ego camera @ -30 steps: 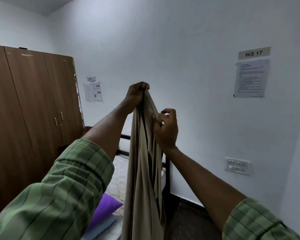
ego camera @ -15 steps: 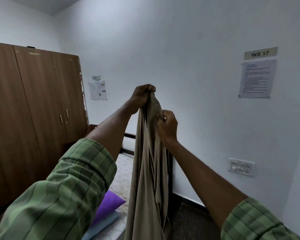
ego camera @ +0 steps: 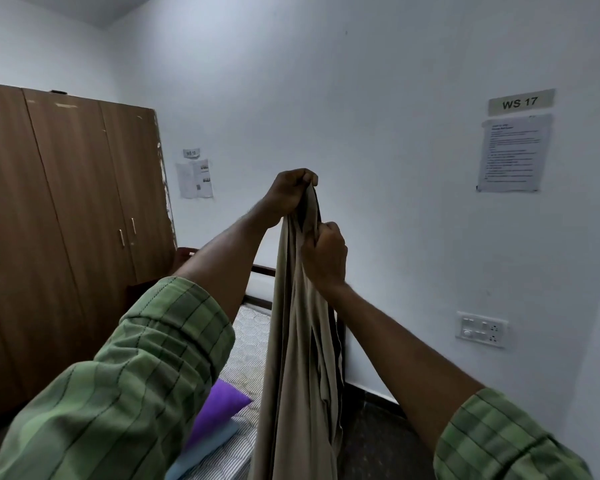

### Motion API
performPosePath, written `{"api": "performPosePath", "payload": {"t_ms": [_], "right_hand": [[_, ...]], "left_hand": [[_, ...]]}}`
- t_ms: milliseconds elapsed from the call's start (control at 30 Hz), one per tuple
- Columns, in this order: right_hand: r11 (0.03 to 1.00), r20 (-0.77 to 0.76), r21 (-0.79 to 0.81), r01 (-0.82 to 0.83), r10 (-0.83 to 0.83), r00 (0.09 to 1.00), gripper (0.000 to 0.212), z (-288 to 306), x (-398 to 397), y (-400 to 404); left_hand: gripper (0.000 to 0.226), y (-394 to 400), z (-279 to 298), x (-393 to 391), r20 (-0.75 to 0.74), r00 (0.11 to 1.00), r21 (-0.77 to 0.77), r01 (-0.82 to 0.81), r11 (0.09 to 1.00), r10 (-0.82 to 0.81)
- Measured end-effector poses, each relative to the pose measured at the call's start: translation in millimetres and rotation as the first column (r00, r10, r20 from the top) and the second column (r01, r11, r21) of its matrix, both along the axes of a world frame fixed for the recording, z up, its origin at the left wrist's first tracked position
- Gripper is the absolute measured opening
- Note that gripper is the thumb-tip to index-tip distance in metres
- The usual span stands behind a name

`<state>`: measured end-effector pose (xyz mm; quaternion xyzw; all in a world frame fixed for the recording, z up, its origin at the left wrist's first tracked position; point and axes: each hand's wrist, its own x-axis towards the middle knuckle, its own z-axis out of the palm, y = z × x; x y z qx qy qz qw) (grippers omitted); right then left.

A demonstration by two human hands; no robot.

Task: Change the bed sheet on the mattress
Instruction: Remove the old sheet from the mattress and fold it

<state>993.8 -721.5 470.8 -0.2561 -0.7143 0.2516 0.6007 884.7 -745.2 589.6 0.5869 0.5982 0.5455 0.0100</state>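
A beige bed sheet is held up in front of the white wall, hanging in long folds down past the bottom of the frame. Its top edge is clamped in the closed left hand, raised highest. Just below, a fold is pinched in the closed right hand. Below and behind the sheet, the bare patterned mattress is seen, with a purple pillow lying on a light blue one. A wooden wardrobe stands at the left.
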Motion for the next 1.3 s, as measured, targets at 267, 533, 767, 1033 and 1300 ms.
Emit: {"api": "performPosePath", "payload": {"t_ms": [267,533,767,1033,1300], "right_hand": [[0.994,0.516,-0.051,-0.097,0.11,0.849,0.048,-36,11,19],[0.983,0.005,0.073,-0.167,0.167,0.986,0.02,-56,8,7],[0.564,-0.636,-0.56,-0.606,0.176,0.751,0.039,-28,-11,-25],[0.852,-0.279,-0.5,-0.155,0.011,0.96,0.011,-40,-10,-23],[0.991,-0.006,-0.135,-0.004,0.003,1.0,0.018,-32,-10,-19]], "left_hand": [[0.049,4,-5,-21,0.078,0.994,0.133,-0.092,0.987,0.082],[0.044,3,-4,-24,0.113,0.993,0.074,-0.035,0.997,0.027],[0.046,-2,-7,-17,0.158,0.987,0.063,-0.047,0.997,0.036],[0.045,-15,-5,-17,0.099,0.994,0.0,-0.038,0.999,0.038],[0.045,-24,-7,-24,0.086,0.996,-0.018,-0.038,0.999,0.039]]}}
